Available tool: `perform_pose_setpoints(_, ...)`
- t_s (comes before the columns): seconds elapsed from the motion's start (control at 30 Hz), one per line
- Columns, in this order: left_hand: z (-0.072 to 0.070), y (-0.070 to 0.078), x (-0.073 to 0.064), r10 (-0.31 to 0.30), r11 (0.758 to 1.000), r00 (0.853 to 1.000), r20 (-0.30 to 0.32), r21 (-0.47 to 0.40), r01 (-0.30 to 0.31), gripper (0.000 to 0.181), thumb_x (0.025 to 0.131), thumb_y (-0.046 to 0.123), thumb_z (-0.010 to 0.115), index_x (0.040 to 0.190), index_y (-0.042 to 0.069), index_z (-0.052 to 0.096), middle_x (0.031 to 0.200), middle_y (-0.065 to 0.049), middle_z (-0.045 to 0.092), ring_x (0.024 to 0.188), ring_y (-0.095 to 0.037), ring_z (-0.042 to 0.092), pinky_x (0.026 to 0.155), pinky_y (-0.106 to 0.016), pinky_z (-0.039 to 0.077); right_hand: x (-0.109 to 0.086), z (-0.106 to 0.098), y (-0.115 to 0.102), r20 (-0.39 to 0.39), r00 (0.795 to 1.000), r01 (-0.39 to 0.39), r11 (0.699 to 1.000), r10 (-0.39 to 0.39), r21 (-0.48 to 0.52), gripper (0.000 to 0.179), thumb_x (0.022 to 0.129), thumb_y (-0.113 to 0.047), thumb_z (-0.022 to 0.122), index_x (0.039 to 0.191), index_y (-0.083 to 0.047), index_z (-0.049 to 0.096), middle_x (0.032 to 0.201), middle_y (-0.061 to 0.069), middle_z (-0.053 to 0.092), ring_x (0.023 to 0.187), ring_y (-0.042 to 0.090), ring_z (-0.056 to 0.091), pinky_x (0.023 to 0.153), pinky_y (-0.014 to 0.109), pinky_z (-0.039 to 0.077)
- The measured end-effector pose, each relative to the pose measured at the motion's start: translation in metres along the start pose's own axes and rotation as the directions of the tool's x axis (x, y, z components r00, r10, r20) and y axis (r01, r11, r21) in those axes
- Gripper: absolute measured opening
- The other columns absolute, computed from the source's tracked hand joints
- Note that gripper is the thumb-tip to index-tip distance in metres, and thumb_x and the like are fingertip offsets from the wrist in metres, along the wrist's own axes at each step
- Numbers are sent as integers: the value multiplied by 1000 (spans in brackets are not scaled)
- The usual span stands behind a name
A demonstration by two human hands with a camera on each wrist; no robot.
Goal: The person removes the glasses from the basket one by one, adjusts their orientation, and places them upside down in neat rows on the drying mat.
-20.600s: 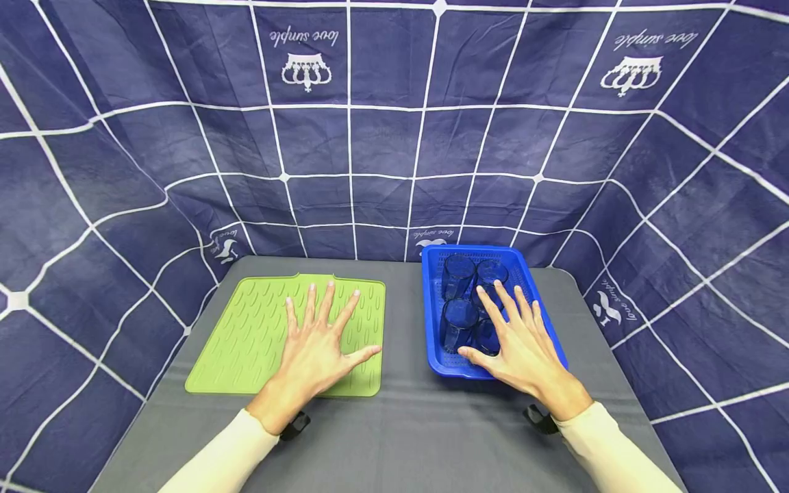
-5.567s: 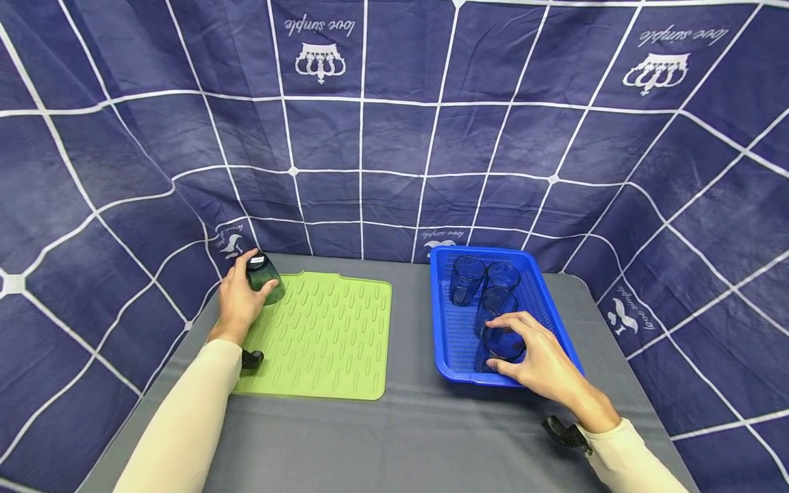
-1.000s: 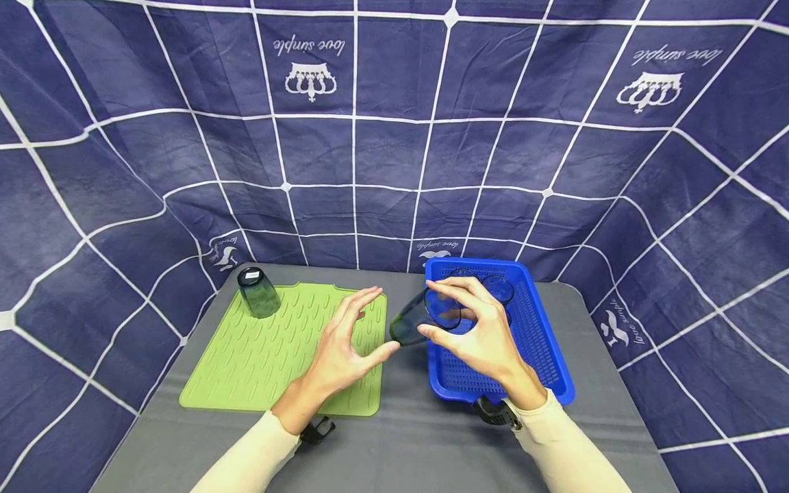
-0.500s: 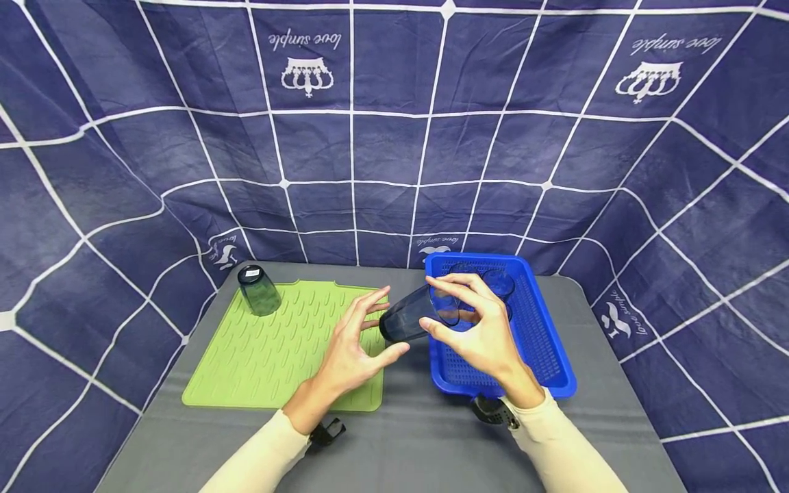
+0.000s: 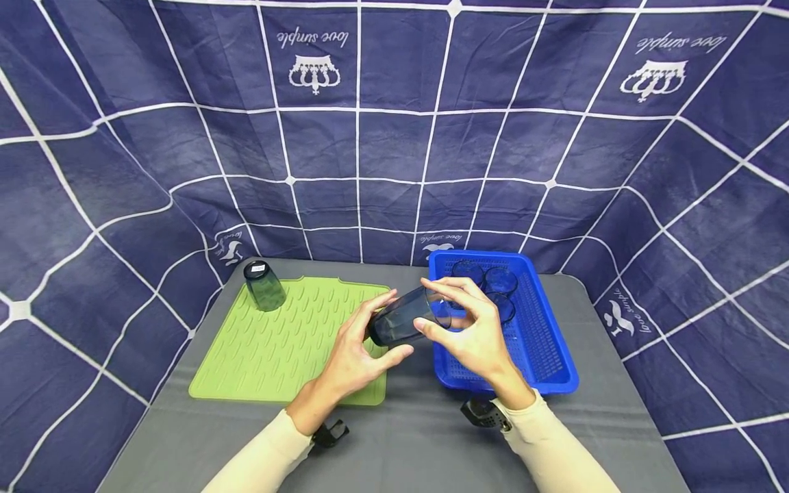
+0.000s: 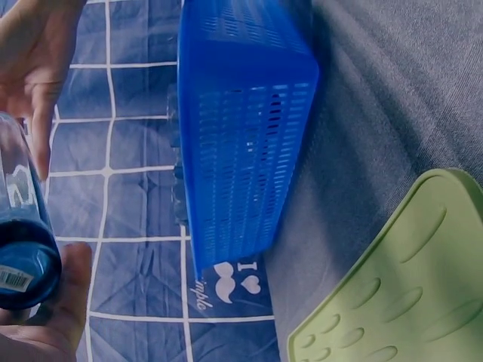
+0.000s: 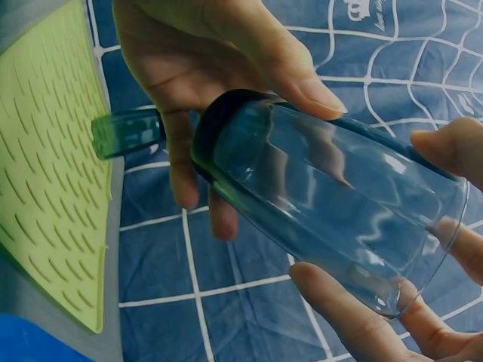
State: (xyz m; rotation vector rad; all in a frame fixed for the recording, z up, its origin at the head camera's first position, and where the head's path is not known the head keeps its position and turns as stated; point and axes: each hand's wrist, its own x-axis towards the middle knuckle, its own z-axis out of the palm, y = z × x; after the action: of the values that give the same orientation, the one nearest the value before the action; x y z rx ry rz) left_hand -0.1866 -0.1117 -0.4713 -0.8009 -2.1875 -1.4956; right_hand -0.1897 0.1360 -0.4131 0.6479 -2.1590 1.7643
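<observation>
Fingers of right hand [image 5: 476,335] pinch tilted glass [image 5: 398,320] near rim, those of left hand [image 5: 353,357] curve round its base, firmness unclear; early right release could drop it.

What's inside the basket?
Three glasses show toward the basket's far end; its near right corner looks bare. The right hand covers part of the left side, so whatever lies beneath can't be seen.
</observation>
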Motion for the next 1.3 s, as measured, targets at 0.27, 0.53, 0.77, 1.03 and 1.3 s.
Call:
perform_pose_setpoints(0.27,-2,0,0,17,1000,1000,-25,12,-16,92,86,17,105,167,21,61,166,-6,70,144,-25,74,117,-20,57,0,7,2,-19,999,-36,994,38,101,61,89,2,96,147,-10,81,145,14,69,127,22,77,87,38,74)
perform_pose_setpoints(0.53,-4,0,0,-7,1000,1000,-28,-20,7,81,91,15,102,163,21,66,159,-6,75,134,-18,77,106,-20,62,-1,9,0,-5,999,-47,986,49,158,59,91,5,93,147,-7,80,151,17,70,129,27,74,88,38,74)
perform_pose_setpoints(0.77,-7,1,-1,-1,998,999,-43,-63,-2,81,87,10,104,160,15,69,153,-8,78,131,-17,78,106,-19,62,-3,10,3,25,998,-58,976,54,208,60,93,7,89,150,6,70,152,20,68,129,25,76,89,35,73)
perform_pose_setpoints(1.03,-11,5,-1,0,995,998,-59,-96,-6,79,84,8,106,155,15,71,149,-11,79,123,-13,78,99,-18,64,-5,8,6,62,997,-69,962,55,263,62,95,9,86,153,5,65,152,2,69,129,19,77,91,31,72)
perform_pose_setpoints(1.3,-16,6,-3,7,995,998,-69,-98,-14,78,81,5,107,150,13,72,144,-13,80,119,-12,79,95,-18,66,-9,8,9,95,993,-95,961,72,261,64,95,9,86,154,5,61,154,5,65,131,18,76,95,31,72)
